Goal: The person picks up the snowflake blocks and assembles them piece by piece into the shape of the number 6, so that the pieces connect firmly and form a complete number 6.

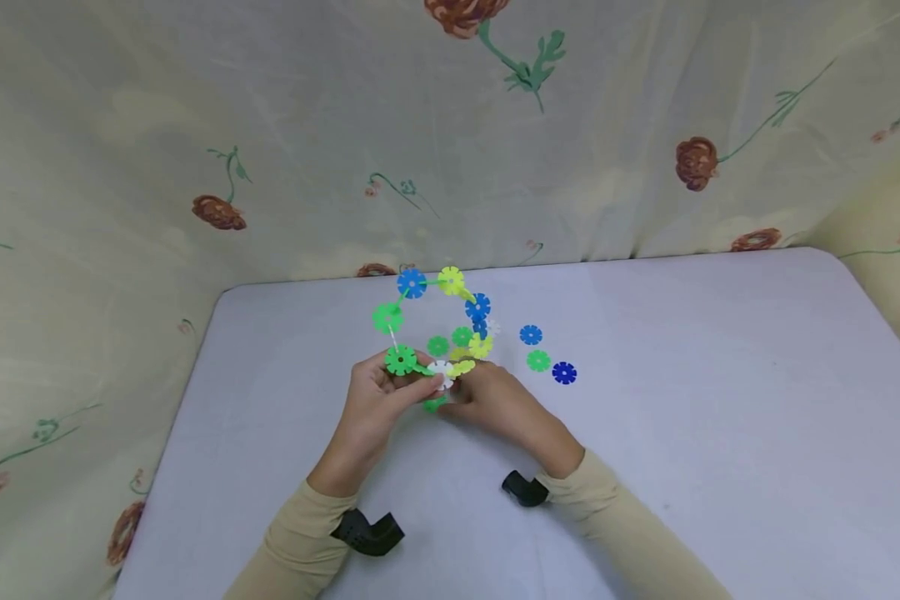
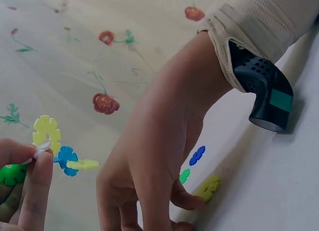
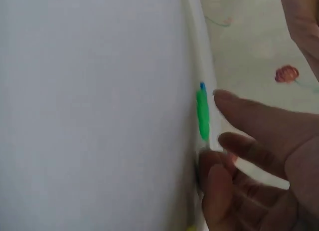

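A ring of linked notched discs (snowflake-shaped connectors) in blue (image 1: 412,283), yellow (image 1: 451,281), green (image 1: 401,360) and white hangs above the table from my left hand (image 1: 375,402). That hand pinches a white disc (image 2: 42,149) of the ring between thumb and fingers. My right hand (image 1: 501,402) reaches down to the tabletop just right of it, fingers bent loosely and apart. By its fingers lies a loose green disc (image 1: 433,405); in the right wrist view a green disc (image 3: 203,115) shows beside the fingertips, and no disc is visible in the fingers.
Loose discs lie on the white table (image 1: 720,400): a blue one (image 1: 531,335), a green one (image 1: 538,360) and a dark blue one (image 1: 565,372) to the right, with several more behind the hands. A flowered curtain (image 1: 307,125) hangs behind the table's far edge.
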The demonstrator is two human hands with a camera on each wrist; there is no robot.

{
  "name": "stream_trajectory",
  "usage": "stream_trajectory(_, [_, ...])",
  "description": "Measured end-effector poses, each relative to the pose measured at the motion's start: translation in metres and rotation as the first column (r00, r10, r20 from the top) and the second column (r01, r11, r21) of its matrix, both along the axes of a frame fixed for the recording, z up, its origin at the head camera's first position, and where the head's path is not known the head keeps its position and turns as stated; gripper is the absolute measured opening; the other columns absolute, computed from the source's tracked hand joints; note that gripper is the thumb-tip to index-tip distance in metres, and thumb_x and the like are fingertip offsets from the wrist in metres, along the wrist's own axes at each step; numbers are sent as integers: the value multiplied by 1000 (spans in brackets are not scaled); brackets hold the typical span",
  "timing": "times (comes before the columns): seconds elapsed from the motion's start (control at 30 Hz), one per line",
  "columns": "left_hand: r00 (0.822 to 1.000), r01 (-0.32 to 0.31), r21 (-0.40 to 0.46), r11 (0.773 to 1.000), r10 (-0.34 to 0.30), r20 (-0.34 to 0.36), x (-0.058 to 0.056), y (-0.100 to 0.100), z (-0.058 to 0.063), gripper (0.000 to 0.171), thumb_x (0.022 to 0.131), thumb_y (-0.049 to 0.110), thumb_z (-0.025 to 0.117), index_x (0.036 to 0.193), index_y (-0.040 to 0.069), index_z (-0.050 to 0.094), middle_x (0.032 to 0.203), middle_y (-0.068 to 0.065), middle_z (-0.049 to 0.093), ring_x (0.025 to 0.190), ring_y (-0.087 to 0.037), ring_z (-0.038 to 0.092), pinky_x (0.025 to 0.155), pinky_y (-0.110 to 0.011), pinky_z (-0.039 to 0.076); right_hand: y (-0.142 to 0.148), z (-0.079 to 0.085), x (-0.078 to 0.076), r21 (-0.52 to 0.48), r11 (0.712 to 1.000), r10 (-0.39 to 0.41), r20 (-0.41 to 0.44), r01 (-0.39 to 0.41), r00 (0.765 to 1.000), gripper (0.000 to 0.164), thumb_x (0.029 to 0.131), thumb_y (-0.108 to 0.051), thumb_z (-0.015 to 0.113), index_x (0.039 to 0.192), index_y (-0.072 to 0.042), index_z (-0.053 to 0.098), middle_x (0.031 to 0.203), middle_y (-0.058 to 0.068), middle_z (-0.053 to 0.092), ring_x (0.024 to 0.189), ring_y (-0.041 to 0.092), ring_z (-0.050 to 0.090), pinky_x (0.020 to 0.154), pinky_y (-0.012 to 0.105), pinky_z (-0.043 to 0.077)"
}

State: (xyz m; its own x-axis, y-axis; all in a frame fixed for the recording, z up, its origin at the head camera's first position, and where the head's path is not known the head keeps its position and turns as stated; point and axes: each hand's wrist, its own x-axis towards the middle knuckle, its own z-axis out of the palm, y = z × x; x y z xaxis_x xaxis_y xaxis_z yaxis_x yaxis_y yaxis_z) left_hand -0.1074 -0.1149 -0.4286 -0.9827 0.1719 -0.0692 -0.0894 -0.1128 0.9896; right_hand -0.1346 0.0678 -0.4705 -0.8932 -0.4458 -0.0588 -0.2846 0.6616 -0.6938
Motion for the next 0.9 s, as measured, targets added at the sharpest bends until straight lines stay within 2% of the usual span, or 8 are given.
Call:
stream_trajectory(0.17, [1000, 3, 10, 1000, -3, -2, 1, -1, 1, 16, 91, 0, 76, 104, -3, 67, 87, 3, 74, 77, -9, 74, 78, -28, 64, -13, 0, 9, 89, 996, -9, -62, 15, 998, 42, 90, -24, 81, 128, -8, 70, 105, 8, 76, 88, 20, 68, 73, 37, 58])
stream_trajectory(0.3, [1000, 5, 9, 1000, -5, -4, 1, -2, 1, 17, 90, 1, 77, 104, -2, 67, 88, 3, 74, 78, -9, 74, 78, -29, 64, -15, 0, 11, 85, 995, -41, -22, 43, 999, 36, 89, -21, 82, 121, -7, 73, 97, 8, 76, 83, 18, 67, 71, 36, 57])
stream_trajectory(0.43, [1000, 5, 1, 1000, -5, -1, 1, -1, 2, 20, 90, 1, 77, 107, -5, 66, 92, -1, 74, 80, -10, 74, 80, -30, 65, -5, 3, 5, 13, 998, -61, 55, 60, 997, 30, 87, -15, 82, 115, -11, 73, 92, 3, 75, 82, 14, 68, 73, 32, 59])
stream_trajectory(0.6, [1000, -14, -19, 1000, 14, 9, 0, -1, 2, 21, 91, 2, 77, 108, -5, 66, 95, -4, 74, 81, -12, 75, 82, -32, 65, 27, 17, -13, -129, 983, -112, 117, 127, 987, 23, 91, -10, 78, 113, -6, 72, 96, 9, 76, 82, 17, 72, 70, 29, 63])
stream_trajectory(0.7, [1000, -25, -30, 999, 25, 8, -1, -1, 2, 22, 90, 4, 78, 108, -4, 67, 94, -5, 74, 81, -13, 75, 83, -33, 65, 51, 28, -23, -221, 954, -172, 156, 204, 973, 17, 93, -11, 76, 108, -3, 73, 95, 13, 76, 81, 25, 74, 66, 29, 63])
stream_trajectory(0.77, [1000, -28, -32, 999, 28, 3, -1, -2, 2, 24, 90, 5, 79, 108, -5, 67, 93, -5, 74, 81, -13, 75, 84, -33, 65, 65, 33, -28, -299, 922, -200, 177, 246, 964, 18, 94, -12, 76, 108, -2, 73, 95, 13, 77, 83, 29, 76, 67, 32, 65])
stream_trajectory(0.83, [1000, -27, -30, 999, 27, -4, -1, -2, 2, 25, 90, 6, 80, 108, -5, 66, 93, -5, 74, 81, -13, 75, 83, -33, 65, 77, 38, -29, -394, 874, -216, 206, 283, 954, 18, 93, -14, 77, 106, -2, 73, 92, 9, 79, 85, 32, 77, 70, 37, 65])
stream_trajectory(0.9, [1000, -27, -25, 999, 27, -8, -1, -2, 2, 27, 90, 8, 80, 108, -6, 66, 93, -5, 74, 81, -13, 75, 83, -33, 65, 84, 43, -29, -492, 822, -206, 216, 288, 954, 18, 93, -14, 77, 105, -1, 71, 90, 4, 80, 84, 29, 79, 71, 38, 66])
